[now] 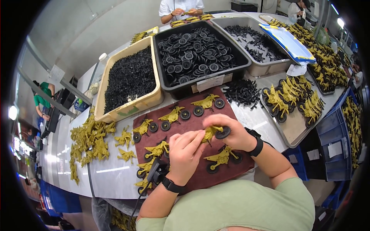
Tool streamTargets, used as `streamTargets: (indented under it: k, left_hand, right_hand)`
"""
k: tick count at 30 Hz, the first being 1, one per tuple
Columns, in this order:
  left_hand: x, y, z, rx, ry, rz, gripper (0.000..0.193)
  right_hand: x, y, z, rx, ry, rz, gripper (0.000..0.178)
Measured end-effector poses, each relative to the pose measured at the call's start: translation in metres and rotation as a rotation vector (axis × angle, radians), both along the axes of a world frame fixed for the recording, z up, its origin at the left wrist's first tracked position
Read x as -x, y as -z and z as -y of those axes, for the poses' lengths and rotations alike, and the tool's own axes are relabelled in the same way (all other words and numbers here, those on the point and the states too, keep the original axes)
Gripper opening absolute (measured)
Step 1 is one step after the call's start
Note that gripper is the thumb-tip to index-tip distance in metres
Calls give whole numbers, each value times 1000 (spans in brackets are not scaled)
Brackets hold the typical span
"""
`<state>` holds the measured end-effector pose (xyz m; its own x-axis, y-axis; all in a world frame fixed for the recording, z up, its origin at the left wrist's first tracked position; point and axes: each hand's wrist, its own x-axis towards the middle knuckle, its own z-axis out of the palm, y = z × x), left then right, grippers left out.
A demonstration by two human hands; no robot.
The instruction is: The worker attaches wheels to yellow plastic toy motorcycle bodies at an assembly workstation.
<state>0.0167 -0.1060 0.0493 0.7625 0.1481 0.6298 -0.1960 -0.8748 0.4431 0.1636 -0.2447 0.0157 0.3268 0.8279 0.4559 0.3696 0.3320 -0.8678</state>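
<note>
Between my two hands is a yellow toy motorcycle [208,134] with a black wheel [222,133] on its right end, held above a dark red cloth [185,133]. My left hand [185,148] pinches its left side, fingers together. On the other side, my right hand [237,133] is closed around the wheel end. Both wrists wear black bands. Several toy motorcycles with wheels lie in rows on the cloth, one of them [222,158] just below my right hand. My fingers cover part of the held piece.
Behind the cloth stand a cream bin [101,106] of small black parts, a black bin [246,61] of wheels and a grey bin [266,69]. Loose yellow bodies [90,140] are heaped at left. A metal tray [291,140] of motorcycles sits at right. Another person [181,8] works opposite.
</note>
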Motion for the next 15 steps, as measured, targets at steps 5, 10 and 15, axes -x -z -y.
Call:
streamTargets:
  k: [5,10,15]
  left_hand:
    - [-2,7,-10,-260,-74,84,40]
    - [3,12,-21,-245,-15,96,44]
    - [17,5,-23,-12,98,80,48]
  right_hand:
    - [-2,12,0,26,39,-707,39]
    - [5,-4,-5,21,-164,-1184,37]
    - [15,-11,-1,154,4,-443,36]
